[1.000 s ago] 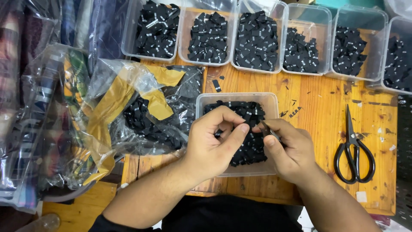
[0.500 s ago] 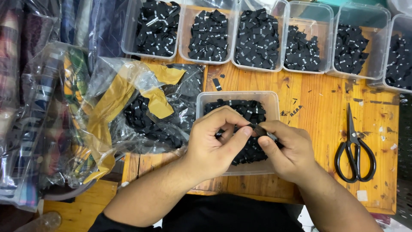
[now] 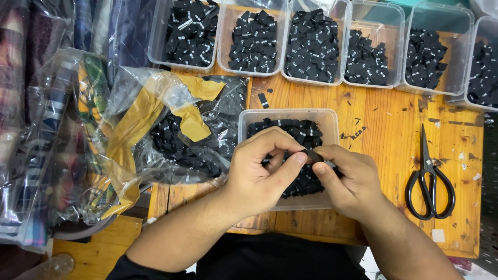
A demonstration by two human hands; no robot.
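Observation:
My left hand (image 3: 262, 173) and my right hand (image 3: 350, 181) meet over a clear plastic tub (image 3: 286, 115) filled with small black fabric labels. Both hands pinch one small black label (image 3: 313, 154) between thumbs and fingers, just above the pile. The fingers hide most of the label. The tub stands on a wooden table (image 3: 384, 129), close to its near edge.
Several clear tubs (image 3: 314, 46) of black labels line the table's far edge. Black scissors (image 3: 429, 181) lie to the right. A crumpled clear bag (image 3: 171, 129) with yellow tape holds more labels at left, beside bagged plaid fabric (image 3: 46, 155).
My hands stay over the tub and have shifted only slightly; the fingers keep working the small black label between them.

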